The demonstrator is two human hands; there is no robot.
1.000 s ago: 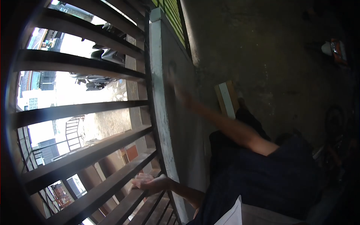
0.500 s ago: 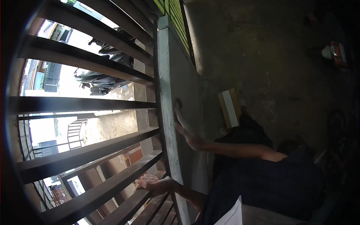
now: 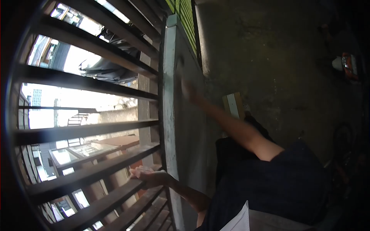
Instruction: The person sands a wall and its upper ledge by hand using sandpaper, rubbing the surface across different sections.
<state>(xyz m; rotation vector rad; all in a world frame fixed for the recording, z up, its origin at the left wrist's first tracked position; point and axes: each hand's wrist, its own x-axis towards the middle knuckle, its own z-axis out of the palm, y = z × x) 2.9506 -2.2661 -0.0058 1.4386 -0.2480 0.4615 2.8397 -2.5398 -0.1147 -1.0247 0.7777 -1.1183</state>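
My left hand [image 3: 149, 178] is at the lower middle, its fingers curled over one dark slat [image 3: 119, 192] of the railing. Farther up, my right hand [image 3: 188, 89] is smeared by motion against the grey face of a low wall [image 3: 192, 127]. A small dark spot [image 3: 180, 61] shows just beyond its blurred fingers; whether they hold it cannot be made out. Between the slats and the grey face runs the wall's pale, worn edge [image 3: 169, 100].
Green slats [image 3: 185, 23] adjoin the wall's far end. A brown and white box-like object [image 3: 232, 105] lies on the dark floor [image 3: 266, 57]. An orange and white object [image 3: 349, 66] is at the far right. Parked motorbikes [image 3: 110, 69] show through the railing.
My right hand moved down along the wall, then back up, and the dark spot moved with it. My left hand keeps its place on the slat. The view has shifted slightly.
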